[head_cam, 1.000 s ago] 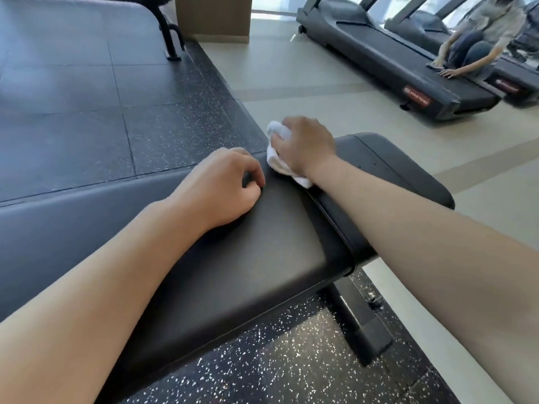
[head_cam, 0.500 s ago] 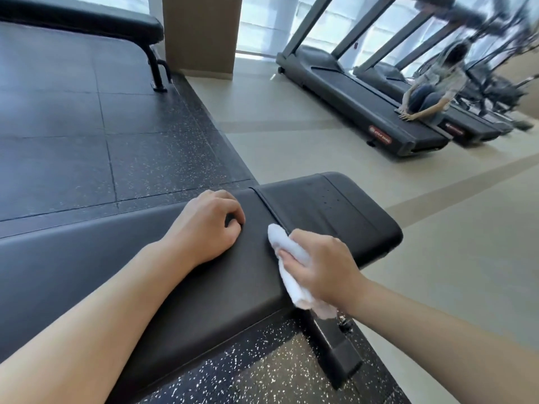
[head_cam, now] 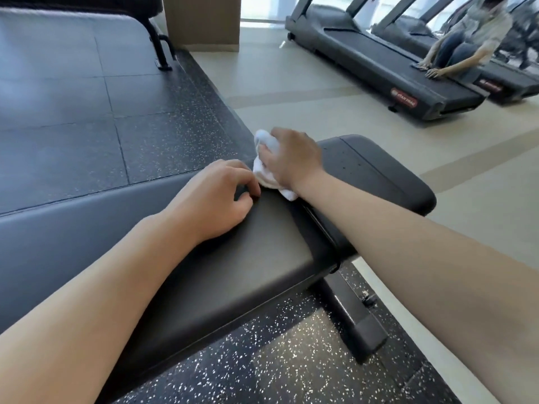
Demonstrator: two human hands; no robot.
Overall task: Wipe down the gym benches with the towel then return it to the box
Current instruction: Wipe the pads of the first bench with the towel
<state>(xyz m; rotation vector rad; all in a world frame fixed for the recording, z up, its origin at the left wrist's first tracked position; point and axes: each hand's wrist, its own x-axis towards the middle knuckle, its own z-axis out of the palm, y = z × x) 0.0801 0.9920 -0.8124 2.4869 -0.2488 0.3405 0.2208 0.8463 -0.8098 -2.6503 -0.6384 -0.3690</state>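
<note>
A black padded gym bench (head_cam: 239, 258) runs across the middle of the view, with a gap between its long pad and its shorter end pad (head_cam: 379, 176). My right hand (head_cam: 291, 158) presses a bunched white towel (head_cam: 264, 170) onto the far edge of the bench, right at that gap. Resting on the long pad just left of the towel, my left hand (head_cam: 215, 196) is a loose fist with nothing in it. The box is not in view.
The bench's black foot (head_cam: 358, 325) stands on speckled rubber flooring. A second bench (head_cam: 157, 39) is at the far left, beside a tan pillar (head_cam: 204, 21). Treadmills (head_cam: 379, 62) line the far right, where another person (head_cam: 466, 45) crouches on one.
My right hand has swept the towel from the bench's near edge back across the pad to its far edge. The left hand has stayed put. The view has tilted down again.
</note>
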